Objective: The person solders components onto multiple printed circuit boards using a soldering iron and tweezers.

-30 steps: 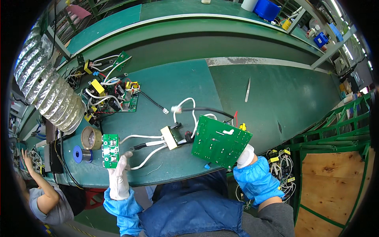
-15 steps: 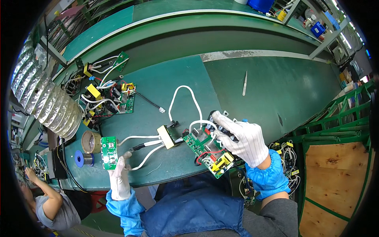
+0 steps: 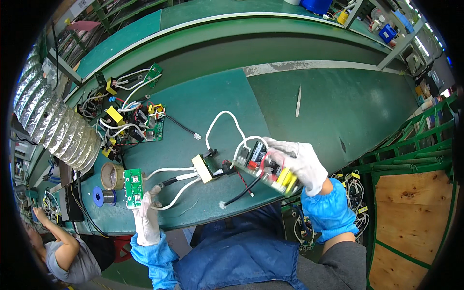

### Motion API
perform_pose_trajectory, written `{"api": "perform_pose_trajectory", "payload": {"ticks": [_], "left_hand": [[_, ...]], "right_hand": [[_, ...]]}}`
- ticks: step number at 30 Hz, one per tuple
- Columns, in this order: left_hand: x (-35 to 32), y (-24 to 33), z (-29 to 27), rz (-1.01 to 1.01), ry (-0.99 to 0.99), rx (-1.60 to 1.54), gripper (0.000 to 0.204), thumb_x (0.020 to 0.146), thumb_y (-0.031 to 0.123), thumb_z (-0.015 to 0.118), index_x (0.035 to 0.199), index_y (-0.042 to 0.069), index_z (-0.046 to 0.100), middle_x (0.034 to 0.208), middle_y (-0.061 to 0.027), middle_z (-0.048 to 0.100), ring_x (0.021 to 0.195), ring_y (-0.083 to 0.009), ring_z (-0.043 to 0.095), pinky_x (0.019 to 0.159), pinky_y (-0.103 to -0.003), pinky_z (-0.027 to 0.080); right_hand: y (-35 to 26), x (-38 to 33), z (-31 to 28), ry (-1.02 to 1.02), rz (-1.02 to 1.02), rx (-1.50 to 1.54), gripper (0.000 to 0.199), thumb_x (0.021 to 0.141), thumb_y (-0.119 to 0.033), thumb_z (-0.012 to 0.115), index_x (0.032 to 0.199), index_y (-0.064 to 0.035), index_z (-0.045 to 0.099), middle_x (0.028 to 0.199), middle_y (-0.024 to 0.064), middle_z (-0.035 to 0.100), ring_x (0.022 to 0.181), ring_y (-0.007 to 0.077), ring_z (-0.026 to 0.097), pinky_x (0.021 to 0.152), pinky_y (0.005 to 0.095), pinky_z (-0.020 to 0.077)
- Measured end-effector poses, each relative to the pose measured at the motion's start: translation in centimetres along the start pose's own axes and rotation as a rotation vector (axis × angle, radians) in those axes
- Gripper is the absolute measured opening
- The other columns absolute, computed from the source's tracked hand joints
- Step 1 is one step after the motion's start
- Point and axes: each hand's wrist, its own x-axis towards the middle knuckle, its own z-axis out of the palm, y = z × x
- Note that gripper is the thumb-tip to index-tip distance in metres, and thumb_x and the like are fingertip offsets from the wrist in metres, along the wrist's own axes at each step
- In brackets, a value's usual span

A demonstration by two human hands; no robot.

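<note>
A: Where does the large circuit board (image 3: 265, 166) sit?

B: At the right of the work mat (image 3: 212, 106), lifted off it in the right hand (image 3: 299, 162). The small circuit board (image 3: 132, 187) lies at the mat's left near edge, with the left hand (image 3: 146, 215) touching it.

A: Between them?

B: The transformer block (image 3: 204, 167), joined to both by wires (image 3: 169, 181).

A: Further left?

B: The tape roll (image 3: 112, 175) and solder spool (image 3: 102, 198), beside the small board. Finished assemblies (image 3: 133, 121) lie behind these, with the ribbed duct (image 3: 58, 130) to their left.
</note>
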Motion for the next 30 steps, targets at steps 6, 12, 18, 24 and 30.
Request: {"api": "perform_pose_trajectory", "payload": {"ticks": [6, 12, 18, 24, 30], "left_hand": [[0.0, 0.0, 0.4, 0.052, -0.024, -0.028, 0.053, 0.093, 0.028, 0.057, 0.141, 0.010, 0.040, 0.139, -0.0099, 0.046, 0.108, -0.0216, 0.056, 0.083, -0.033, 0.040], [0.2, 0.2, 0.7, 0.028, -0.003, -0.068, 0.050, 0.094, 0.026, 0.057, 0.138, 0.008, 0.042, 0.139, -0.0065, 0.046, 0.108, -0.0223, 0.058, 0.075, -0.030, 0.042], [0.7, -0.9, -0.3, 0.061, -0.044, -0.153, 0.049, 0.094, 0.026, 0.057, 0.137, 0.008, 0.042, 0.138, -0.0057, 0.048, 0.109, -0.0227, 0.058, 0.073, -0.028, 0.043], [0.7, -0.9, -0.6, -0.003, -0.021, -0.255, 0.053, 0.094, 0.026, 0.056, 0.141, 0.009, 0.039, 0.144, -0.0078, 0.043, 0.112, -0.0238, 0.057, 0.076, -0.028, 0.045], [0.7, -0.6, -0.3, -0.022, -0.037, -0.280, 0.053, 0.094, 0.026, 0.056, 0.142, 0.010, 0.038, 0.144, -0.0081, 0.044, 0.113, -0.0239, 0.057, 0.076, -0.027, 0.045]], "right_hand": [[2.4, -0.3, -0.2, -0.409, 0.229, 0.844, 0.039, 0.100, -0.013, 0.039, 0.136, -0.0002, 0.043, 0.129, 0.0150, 0.054, 0.113, 0.0261, 0.058, 0.094, 0.0402, 0.0516], [3.4, -1.2, 0.9, -0.301, 0.411, 1.093, 0.045, 0.102, -0.031, 0.033, 0.141, -0.0075, 0.040, 0.136, 0.0162, 0.049, 0.118, 0.0315, 0.056, 0.093, 0.0481, 0.0510], [3.4, -0.9, 1.5, -0.283, 0.477, 1.453, 0.047, 0.103, -0.034, 0.030, 0.140, -0.0079, 0.041, 0.136, 0.0157, 0.050, 0.117, 0.0339, 0.056, 0.093, 0.0507, 0.0506], [4.4, -0.9, 1.7, -0.317, 0.465, 1.311, 0.046, 0.102, -0.033, 0.032, 0.140, -0.0072, 0.041, 0.135, 0.0175, 0.050, 0.116, 0.0350, 0.056, 0.092, 0.0531, 0.0504], [4.7, -1.2, 1.6, -0.305, 0.427, 1.300, 0.046, 0.102, -0.031, 0.034, 0.140, -0.0064, 0.041, 0.135, 0.0183, 0.050, 0.115, 0.0357, 0.057, 0.091, 0.0531, 0.0506]]}}
